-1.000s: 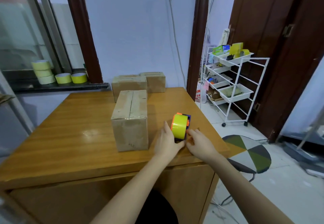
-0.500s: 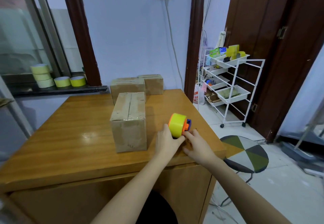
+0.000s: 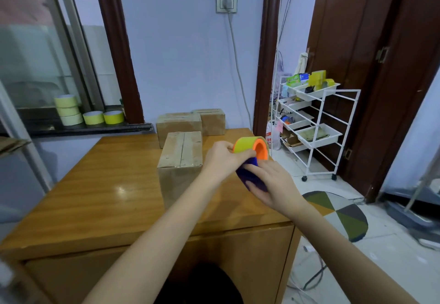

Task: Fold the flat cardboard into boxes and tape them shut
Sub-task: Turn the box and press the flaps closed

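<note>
Hands, left (image 3: 220,160) and right (image 3: 271,184), grip tape dispenser (image 3: 252,151) (no readable label) beside taped box (image 3: 181,158)

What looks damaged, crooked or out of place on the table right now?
Nothing stands out. The three cardboard boxes sit closed and upright on the wooden table, none crushed. The left hand and right hand hold the tape dispenser above the table's right side.

Both bare forearms reach up from the bottom edge toward frame centre, where the left hand (image 3: 220,158) and right hand (image 3: 271,184) meet with curled fingers.
</note>
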